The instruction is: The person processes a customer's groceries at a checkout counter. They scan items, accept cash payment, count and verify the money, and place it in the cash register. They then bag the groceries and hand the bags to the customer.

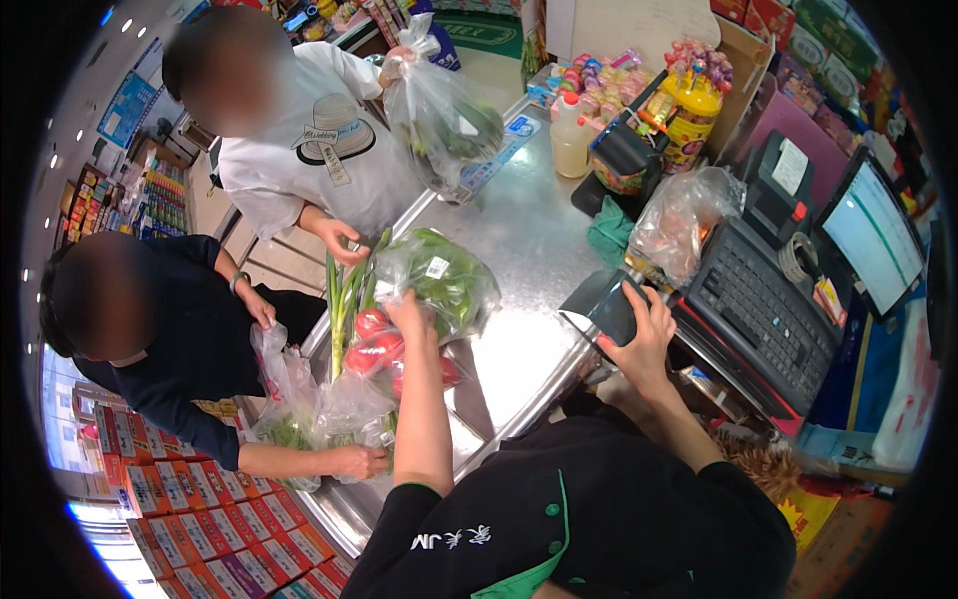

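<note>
My left hand (pixel 412 318) grips the gathered plastic of a clear bag of green vegetables (pixel 456 281), which bears a white label. Under my left wrist lies a clear bag of red tomatoes (pixel 374 352). Long spring onions (pixel 340 314) lie to the left of these bags. My right hand (pixel 644 337) is closed around a dark, box-like device (pixel 606 307) at the counter's near edge. What kind of device it is, I cannot tell. More bagged greens (pixel 284 434) are at the left, partly hidden by a person's arm.
A person in white holds up a bag of vegetables (pixel 449 135); a person in dark clothes handles bags across the metal counter (pixel 524 359). A jug (pixel 570 138), a green cloth (pixel 614 232), a plastic bag (pixel 685 217), a keyboard (pixel 763 322) and a monitor (pixel 876 232) stand at the right.
</note>
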The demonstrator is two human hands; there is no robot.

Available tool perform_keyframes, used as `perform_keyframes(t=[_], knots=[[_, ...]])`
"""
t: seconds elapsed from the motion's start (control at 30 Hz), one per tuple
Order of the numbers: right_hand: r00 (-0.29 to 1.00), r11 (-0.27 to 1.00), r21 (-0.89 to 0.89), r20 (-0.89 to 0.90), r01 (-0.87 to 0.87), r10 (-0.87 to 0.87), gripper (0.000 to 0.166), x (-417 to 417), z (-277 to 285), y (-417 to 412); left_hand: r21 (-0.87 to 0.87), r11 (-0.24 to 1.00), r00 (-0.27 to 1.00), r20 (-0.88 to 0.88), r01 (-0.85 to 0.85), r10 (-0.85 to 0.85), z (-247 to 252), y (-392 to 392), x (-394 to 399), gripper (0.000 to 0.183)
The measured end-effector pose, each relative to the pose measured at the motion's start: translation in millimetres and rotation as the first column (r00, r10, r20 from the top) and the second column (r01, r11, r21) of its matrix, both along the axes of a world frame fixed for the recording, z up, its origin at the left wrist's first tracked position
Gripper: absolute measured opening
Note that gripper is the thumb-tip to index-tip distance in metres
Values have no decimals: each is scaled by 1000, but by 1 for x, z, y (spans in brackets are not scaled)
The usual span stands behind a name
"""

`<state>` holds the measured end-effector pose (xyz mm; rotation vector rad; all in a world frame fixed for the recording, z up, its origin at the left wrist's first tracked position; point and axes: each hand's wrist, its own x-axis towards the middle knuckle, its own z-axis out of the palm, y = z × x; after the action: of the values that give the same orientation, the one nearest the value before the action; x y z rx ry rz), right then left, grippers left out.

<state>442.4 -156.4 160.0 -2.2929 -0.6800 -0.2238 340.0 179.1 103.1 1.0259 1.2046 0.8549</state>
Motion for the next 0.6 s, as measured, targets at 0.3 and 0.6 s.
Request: perform_keyframes(t=[0.3,0.6], knots=[[996,999,50,-84,20,-15,83,10,5,8,-158,919,916,244,361,-318,24,-74,-34,29],[965,978,28,170,-208,200,85,-32,30,62,-94,864,859,203,495,-471,50,-163,-38,16]])
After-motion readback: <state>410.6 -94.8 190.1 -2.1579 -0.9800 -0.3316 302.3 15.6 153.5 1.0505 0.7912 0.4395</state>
